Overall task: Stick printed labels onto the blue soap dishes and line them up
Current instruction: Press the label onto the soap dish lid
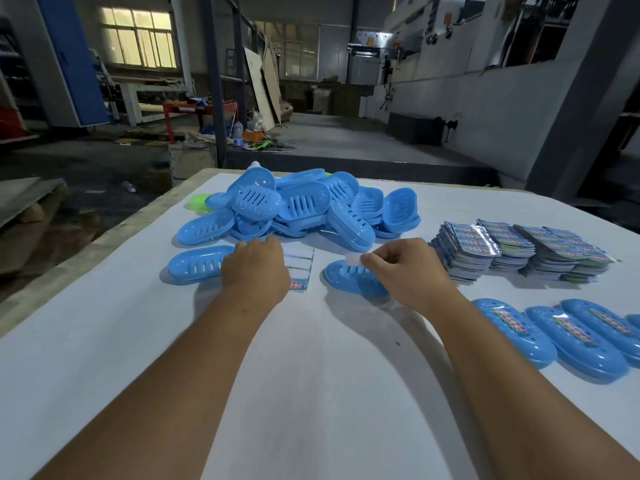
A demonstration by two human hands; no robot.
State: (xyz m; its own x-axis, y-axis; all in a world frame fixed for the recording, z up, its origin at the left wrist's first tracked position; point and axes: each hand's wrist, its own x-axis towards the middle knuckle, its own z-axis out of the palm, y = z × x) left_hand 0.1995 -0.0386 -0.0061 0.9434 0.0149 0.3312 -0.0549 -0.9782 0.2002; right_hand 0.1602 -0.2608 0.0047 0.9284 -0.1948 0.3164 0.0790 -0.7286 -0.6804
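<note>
So, progress: I count only three labelled dishes (575,336) lined up at the lower right of the frame, a fourth cut off by the edge; most of the job is left, I judge.
Green dish (200,202): one odd pale piece at the left edge of the heap.
Unlabelled heap (298,206): glossy blue oval dishes with slotted floors, tumbled together upper centre on the bench (311,393), which is covered in matte white.
Bare dish (197,266): lies left of centre, just beside my left hand.
Left hand (254,268): curled over a label sheet (300,268), mostly peeled white backing.
Next dish (353,280): centre, under my right hand.
Right hand (408,268): pinches a peeled label (353,260), white side up, above that dish.
Label stacks (519,252): shiny printed sheets, right of centre.
</note>
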